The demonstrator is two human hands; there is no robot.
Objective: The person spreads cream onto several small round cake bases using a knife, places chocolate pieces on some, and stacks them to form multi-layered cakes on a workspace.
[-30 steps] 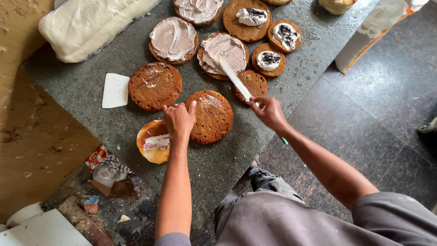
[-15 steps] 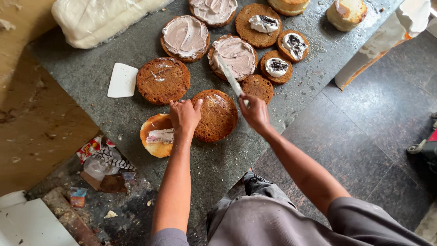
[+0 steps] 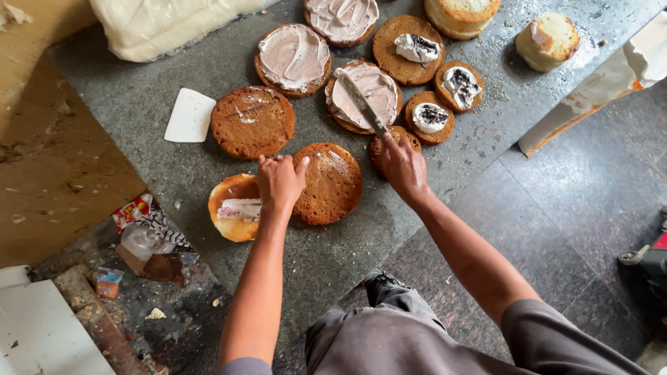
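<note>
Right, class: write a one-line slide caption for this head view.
Left hand steadies a bare cake round while right hand spreads cream with a palette knife.

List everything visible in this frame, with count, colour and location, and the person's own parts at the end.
plain brown cake rounds: 2, brown, centre of grey stone counter
frosted cake rounds: 3, brown with pale pink cream, upper centre
cake rounds with cream dollops: 3, brown with white and dark cream, upper right
small bare round: 1, brown, under right hand
pale sponge cakes: 2, yellowish, top right
golden round with cream: 1, beside left hand
white scraper: 1, left of rounds
wrapped white block: 1, top left
palette knife: 1, blade on frosted round
left hand: on nearest plain round
right hand: holds knife
</note>
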